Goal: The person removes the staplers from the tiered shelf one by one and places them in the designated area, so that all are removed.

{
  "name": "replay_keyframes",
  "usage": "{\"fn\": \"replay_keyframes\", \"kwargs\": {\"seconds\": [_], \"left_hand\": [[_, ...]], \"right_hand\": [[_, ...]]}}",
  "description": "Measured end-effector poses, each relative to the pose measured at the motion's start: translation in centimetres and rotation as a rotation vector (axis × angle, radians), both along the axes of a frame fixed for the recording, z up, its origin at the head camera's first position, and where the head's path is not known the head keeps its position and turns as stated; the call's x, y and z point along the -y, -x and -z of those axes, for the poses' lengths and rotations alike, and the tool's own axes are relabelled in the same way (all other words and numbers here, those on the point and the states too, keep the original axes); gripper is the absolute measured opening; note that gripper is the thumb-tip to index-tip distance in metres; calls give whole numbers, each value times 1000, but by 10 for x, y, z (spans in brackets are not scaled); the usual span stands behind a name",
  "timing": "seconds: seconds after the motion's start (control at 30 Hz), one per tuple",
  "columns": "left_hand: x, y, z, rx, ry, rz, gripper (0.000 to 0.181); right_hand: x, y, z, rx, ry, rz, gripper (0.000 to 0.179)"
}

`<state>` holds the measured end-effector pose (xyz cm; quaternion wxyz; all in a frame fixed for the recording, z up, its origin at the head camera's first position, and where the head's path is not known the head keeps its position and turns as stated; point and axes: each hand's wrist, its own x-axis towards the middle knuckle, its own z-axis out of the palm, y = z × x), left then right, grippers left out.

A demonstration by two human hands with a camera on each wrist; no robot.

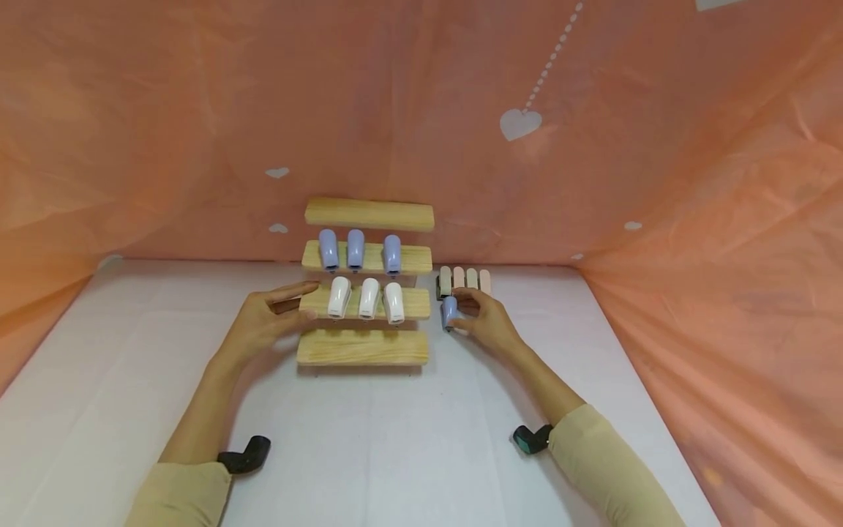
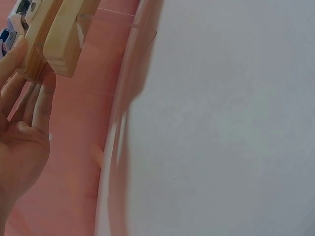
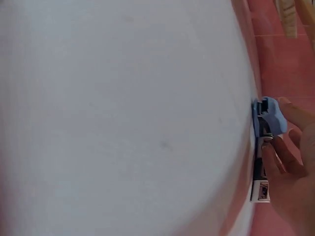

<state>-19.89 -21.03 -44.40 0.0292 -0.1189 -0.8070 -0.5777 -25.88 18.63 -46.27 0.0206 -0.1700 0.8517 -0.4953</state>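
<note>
A tiered wooden rack (image 1: 362,350) stands on the white table. Three white mini staplers (image 1: 369,298) sit on its second board from the front, and three lavender-blue mini staplers (image 1: 356,249) on the one behind. At the rack's left side, my left hand (image 1: 260,318) grips the end of a board, thumb in front and fingers behind (image 2: 44,98). To the right of the rack, my right hand (image 1: 489,320) holds another lavender-blue mini stapler (image 1: 449,312) between thumb and fingers, low at the table; the same stapler (image 3: 275,118) shows in the right wrist view.
Pale green and pink mini staplers (image 1: 465,278) stand in a row just behind my right hand. The rack's front board and its back board (image 1: 369,214) bear no staplers. An orange sheet with white hearts (image 1: 520,124) hangs behind the table (image 1: 369,454) and at both sides.
</note>
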Motion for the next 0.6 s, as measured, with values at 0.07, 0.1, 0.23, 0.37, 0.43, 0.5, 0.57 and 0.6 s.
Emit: {"fn": "replay_keyframes", "kwargs": {"seconds": [0.07, 0.1, 0.23, 0.37, 0.43, 0.5, 0.57, 0.6], "left_hand": [[1, 0, 0, 1, 5, -2, 51], [1, 0, 0, 6, 5, -2, 51], [3, 0, 0, 1, -12, 7, 51], [4, -1, 0, -7, -30, 24, 50], [4, -1, -1, -8, -27, 31, 50], [3, -1, -1, -4, -34, 35, 50], [1, 0, -1, 4, -45, 36, 51], [0, 1, -2, 5, -50, 36, 51]], "right_hand": [[-2, 1, -4, -16, -9, 13, 56], [-4, 4, -1, -30, -4, 20, 56], [-4, 8, -11, -101, 51, 5, 54], [-1, 10, -20, -186, 79, -28, 51], [1, 10, -26, -224, 78, -48, 51], [3, 11, -34, -245, 74, -67, 52], [5, 12, -42, -256, 77, -96, 53], [6, 12, -46, -258, 73, -107, 53]]}}
